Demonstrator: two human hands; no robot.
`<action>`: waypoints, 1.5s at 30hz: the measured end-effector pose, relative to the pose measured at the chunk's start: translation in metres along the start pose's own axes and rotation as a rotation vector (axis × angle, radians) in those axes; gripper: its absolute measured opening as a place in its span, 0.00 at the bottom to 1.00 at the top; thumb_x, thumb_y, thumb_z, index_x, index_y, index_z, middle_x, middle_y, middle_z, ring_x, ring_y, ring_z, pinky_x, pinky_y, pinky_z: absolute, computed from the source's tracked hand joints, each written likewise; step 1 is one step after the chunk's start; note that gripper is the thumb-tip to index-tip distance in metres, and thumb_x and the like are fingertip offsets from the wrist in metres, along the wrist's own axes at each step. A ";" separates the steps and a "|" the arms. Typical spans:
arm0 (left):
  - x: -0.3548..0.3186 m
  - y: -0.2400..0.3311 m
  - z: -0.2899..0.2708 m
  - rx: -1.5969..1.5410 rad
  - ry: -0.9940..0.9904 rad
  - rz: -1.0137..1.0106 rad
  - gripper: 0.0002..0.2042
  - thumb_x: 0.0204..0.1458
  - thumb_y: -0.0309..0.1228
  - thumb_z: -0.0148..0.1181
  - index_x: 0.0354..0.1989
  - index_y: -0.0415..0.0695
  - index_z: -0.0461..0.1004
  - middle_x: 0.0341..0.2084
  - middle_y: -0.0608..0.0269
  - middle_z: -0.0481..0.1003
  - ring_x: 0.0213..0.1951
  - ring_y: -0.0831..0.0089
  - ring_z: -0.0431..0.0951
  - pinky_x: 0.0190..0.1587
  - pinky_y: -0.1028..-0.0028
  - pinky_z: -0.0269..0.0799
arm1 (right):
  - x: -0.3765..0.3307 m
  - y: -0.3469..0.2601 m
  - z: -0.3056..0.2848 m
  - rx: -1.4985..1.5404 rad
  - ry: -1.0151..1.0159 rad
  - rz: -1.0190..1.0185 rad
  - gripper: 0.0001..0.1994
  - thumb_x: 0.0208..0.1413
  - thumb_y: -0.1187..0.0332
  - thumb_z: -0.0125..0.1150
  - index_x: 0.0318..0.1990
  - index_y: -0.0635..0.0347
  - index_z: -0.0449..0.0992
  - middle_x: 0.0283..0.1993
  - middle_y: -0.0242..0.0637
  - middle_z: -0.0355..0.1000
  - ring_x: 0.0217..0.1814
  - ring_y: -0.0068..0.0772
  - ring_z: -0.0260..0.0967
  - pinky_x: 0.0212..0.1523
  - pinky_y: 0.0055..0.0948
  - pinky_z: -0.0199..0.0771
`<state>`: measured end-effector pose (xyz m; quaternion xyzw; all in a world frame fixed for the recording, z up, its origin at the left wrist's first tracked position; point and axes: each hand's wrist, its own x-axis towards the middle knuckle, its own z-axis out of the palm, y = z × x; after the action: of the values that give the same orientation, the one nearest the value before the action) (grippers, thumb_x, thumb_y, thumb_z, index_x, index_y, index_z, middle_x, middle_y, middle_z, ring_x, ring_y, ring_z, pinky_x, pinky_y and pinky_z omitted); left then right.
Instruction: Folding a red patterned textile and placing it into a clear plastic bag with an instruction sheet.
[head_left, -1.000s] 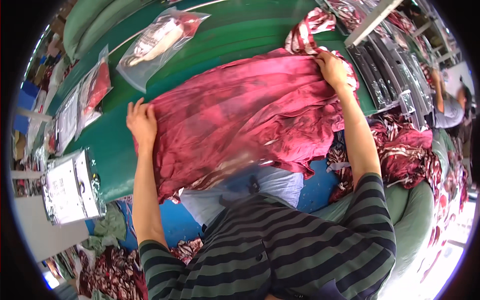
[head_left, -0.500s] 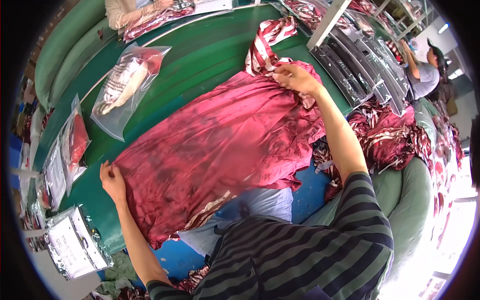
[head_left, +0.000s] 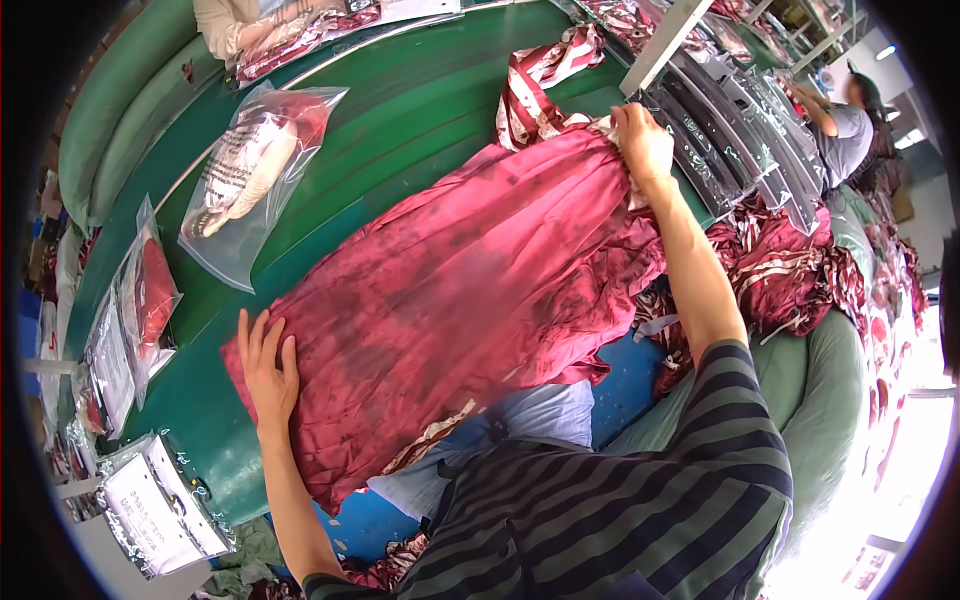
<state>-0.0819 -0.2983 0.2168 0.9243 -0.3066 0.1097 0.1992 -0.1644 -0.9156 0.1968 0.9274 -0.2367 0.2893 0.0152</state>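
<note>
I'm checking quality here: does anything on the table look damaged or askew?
Dark, uneven blotches mark the red cloth; whether stain or dyed pattern, I can't tell. Its near side is also rumpled and overhangs the green table. No spill shows.

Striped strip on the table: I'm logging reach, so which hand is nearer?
Right. The right hand is just right of the striped strip; the left hand is farther, lower left, on the red cloth.
</note>
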 end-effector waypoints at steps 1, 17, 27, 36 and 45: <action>-0.001 -0.001 0.000 -0.026 -0.041 -0.032 0.14 0.61 0.28 0.56 0.55 0.41 0.75 0.61 0.54 0.70 0.70 0.53 0.59 0.68 0.62 0.57 | 0.005 0.000 -0.003 -0.019 0.003 0.023 0.13 0.61 0.55 0.58 0.37 0.54 0.72 0.30 0.42 0.75 0.31 0.52 0.75 0.31 0.46 0.75; -0.002 -0.008 0.000 -0.043 -0.063 -0.031 0.16 0.61 0.28 0.56 0.56 0.41 0.75 0.61 0.54 0.70 0.70 0.52 0.59 0.69 0.61 0.57 | 0.119 -0.161 0.091 -0.027 -0.274 0.555 0.39 0.48 0.37 0.66 0.54 0.65 0.76 0.61 0.53 0.70 0.61 0.57 0.70 0.55 0.48 0.75; -0.006 -0.018 -0.016 -0.137 -0.138 -0.014 0.20 0.59 0.29 0.59 0.61 0.41 0.71 0.62 0.53 0.68 0.70 0.51 0.59 0.68 0.61 0.58 | 0.134 -0.135 -0.011 1.058 -0.010 0.536 0.16 0.63 0.63 0.51 0.51 0.61 0.77 0.44 0.47 0.77 0.42 0.41 0.74 0.44 0.33 0.75; 0.044 0.079 -0.051 0.104 0.367 0.113 0.32 0.54 0.27 0.62 0.69 0.40 0.59 0.67 0.50 0.62 0.70 0.48 0.57 0.70 0.57 0.54 | -0.037 -0.216 -0.115 0.427 -0.028 -0.938 0.21 0.59 0.61 0.55 0.61 0.43 0.70 0.62 0.32 0.68 0.49 0.39 0.74 0.48 0.32 0.78; 0.023 0.059 -0.022 -0.175 0.035 0.116 0.34 0.47 0.16 0.52 0.69 0.43 0.61 0.68 0.53 0.61 0.73 0.48 0.52 0.71 0.57 0.54 | -0.066 -0.130 -0.120 0.175 -0.309 -0.857 0.33 0.51 0.52 0.66 0.66 0.46 0.66 0.70 0.32 0.62 0.67 0.39 0.61 0.61 0.41 0.65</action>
<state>-0.1018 -0.3441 0.2617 0.8821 -0.3643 0.1101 0.2776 -0.2169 -0.7523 0.2750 0.9716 0.1938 0.1341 0.0194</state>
